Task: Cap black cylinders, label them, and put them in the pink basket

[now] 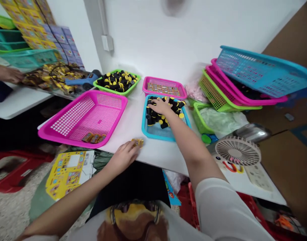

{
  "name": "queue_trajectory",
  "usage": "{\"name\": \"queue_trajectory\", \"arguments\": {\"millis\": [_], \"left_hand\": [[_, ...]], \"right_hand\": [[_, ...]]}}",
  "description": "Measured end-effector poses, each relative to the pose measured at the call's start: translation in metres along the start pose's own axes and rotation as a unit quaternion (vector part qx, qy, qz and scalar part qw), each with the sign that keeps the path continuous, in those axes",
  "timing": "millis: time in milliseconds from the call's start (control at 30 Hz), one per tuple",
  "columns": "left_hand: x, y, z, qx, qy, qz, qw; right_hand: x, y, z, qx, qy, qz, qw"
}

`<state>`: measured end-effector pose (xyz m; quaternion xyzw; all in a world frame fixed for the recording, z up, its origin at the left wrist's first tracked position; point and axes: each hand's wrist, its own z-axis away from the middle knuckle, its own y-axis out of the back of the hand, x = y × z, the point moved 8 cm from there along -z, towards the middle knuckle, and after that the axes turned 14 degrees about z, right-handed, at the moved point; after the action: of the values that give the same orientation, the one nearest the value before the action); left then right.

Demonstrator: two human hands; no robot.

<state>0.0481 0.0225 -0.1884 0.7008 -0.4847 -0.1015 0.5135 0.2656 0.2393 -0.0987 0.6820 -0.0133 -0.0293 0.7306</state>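
We see a white table [133, 124] with coloured baskets on it. Beyond our left hand [123, 155], whose fingers are closed on a small yellow piece [137, 143], stands a large pink basket [84, 115]. Our right hand [161, 106] lies with fingers spread on black and yellow parts [156, 118] in a blue basket [158, 131].

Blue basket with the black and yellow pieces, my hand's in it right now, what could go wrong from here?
The blue basket sits close to the table edge, so a push from the right hand might slide it off. The small yellow piece at the left hand also lies near that edge and could drop. Digging may flick black and yellow pieces out.
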Motion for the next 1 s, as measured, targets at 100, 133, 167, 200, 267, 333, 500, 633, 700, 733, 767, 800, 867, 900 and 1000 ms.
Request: {"name": "queue_trajectory", "arguments": {"millis": [100,133,167,200,267,333,500,633,700,733,767,800,867,900,1000], "left_hand": [[-0.002,0.000,-0.003,-0.013,0.015,0.000,1.000],[-0.001,0.001,-0.004,-0.009,0.020,0.001,1.000],[0.000,0.003,-0.007,-0.003,0.023,0.004,1.000],[0.002,0.004,-0.009,0.004,0.025,0.006,1.000],[0.005,0.006,-0.013,0.013,0.027,0.008,1.000],[0.005,0.006,-0.014,0.017,0.035,0.006,0.999],[-0.002,0.005,-0.010,0.025,0.045,0.005,0.999],[-0.003,-0.002,-0.005,0.009,0.028,0.021,0.999],[-0.005,-0.005,-0.004,0.004,0.021,0.028,0.999],[-0.008,-0.007,-0.004,0.005,0.021,0.030,0.999],[-0.011,-0.008,-0.004,0.006,0.022,0.029,0.999],[-0.014,-0.010,-0.003,0.007,0.023,0.030,0.999],[-0.022,-0.016,-0.002,-0.008,0.025,0.038,0.999],[-0.025,-0.019,-0.002,-0.022,0.023,0.043,0.999],[-0.030,-0.027,-0.002,-0.067,0.008,0.039,0.997]], "right_hand": [[0.003,-0.008,0.015,-0.009,0.010,0.009,1.000],[0.003,-0.011,0.021,-0.010,0.019,0.006,1.000],[0.002,-0.013,0.027,-0.006,0.030,0.002,1.000],[0.001,-0.015,0.034,0.002,0.042,-0.002,0.999],[0.000,-0.020,0.047,0.018,0.064,-0.005,0.998],[0.000,-0.027,0.060,0.022,0.080,-0.004,0.997],[0.002,-0.039,0.090,0.002,0.132,0.009,0.991],[0.000,-0.040,0.104,-0.005,0.185,0.014,0.983],[0.002,-0.043,0.106,-0.008,0.194,0.015,0.981],[0.003,-0.045,0.106,-0.007,0.191,0.016,0.981],[0.006,-0.046,0.105,-0.005,0.185,0.016,0.983],[0.009,-0.048,0.105,-0.001,0.179,0.013,0.984],[0.013,-0.050,0.103,0.009,0.179,-0.008,0.984],[0.015,-0.050,0.103,0.015,0.186,-0.023,0.982],[0.022,-0.048,0.105,0.042,0.200,-0.064,0.977]]}}
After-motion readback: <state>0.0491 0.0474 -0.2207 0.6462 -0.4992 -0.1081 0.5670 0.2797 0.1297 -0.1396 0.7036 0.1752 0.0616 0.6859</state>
